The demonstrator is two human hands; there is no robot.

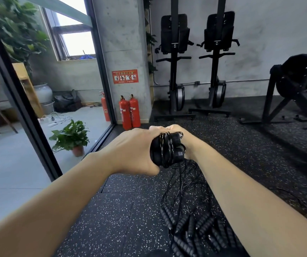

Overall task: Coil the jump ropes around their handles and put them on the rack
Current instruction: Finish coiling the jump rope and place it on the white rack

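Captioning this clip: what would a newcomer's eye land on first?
Centre frame, the left hand grips black handles with rope wound round them, and the right hand is curled close behind. At the bottom edge, a tangle of more ropes lies on the speckled floor. Two red extinguishers stand against the pillar beyond.

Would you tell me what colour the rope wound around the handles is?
The rope is black, best seen in the head view.
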